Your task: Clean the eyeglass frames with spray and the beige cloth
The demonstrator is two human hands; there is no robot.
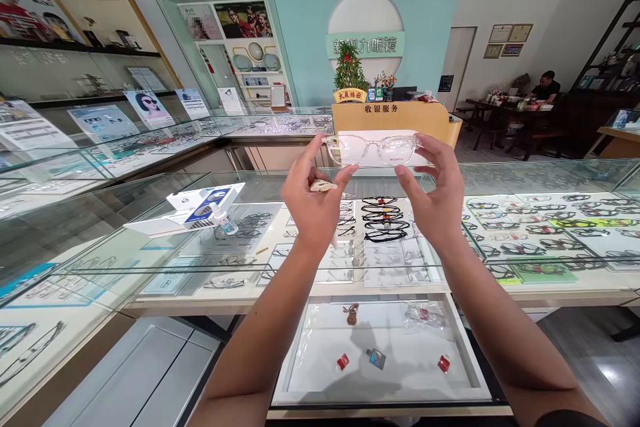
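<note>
I hold a pair of clear-framed glasses (373, 149) up in front of me with both hands, above the glass counter. My left hand (313, 203) pinches the frame's left end between thumb and fingers and also holds a small crumpled beige cloth (323, 185) against the palm. My right hand (437, 197) grips the frame's right end with thumb and fingertips. The lenses carry a small printed word at the lower right.
A glass display counter (525, 177) full of several eyeglass frames runs below. A pulled-out white drawer (385, 353) holds small red tags and a bag. A spray bottle (223, 219) and box (200, 205) sit on the glass at left. A person sits at a far table (547, 88).
</note>
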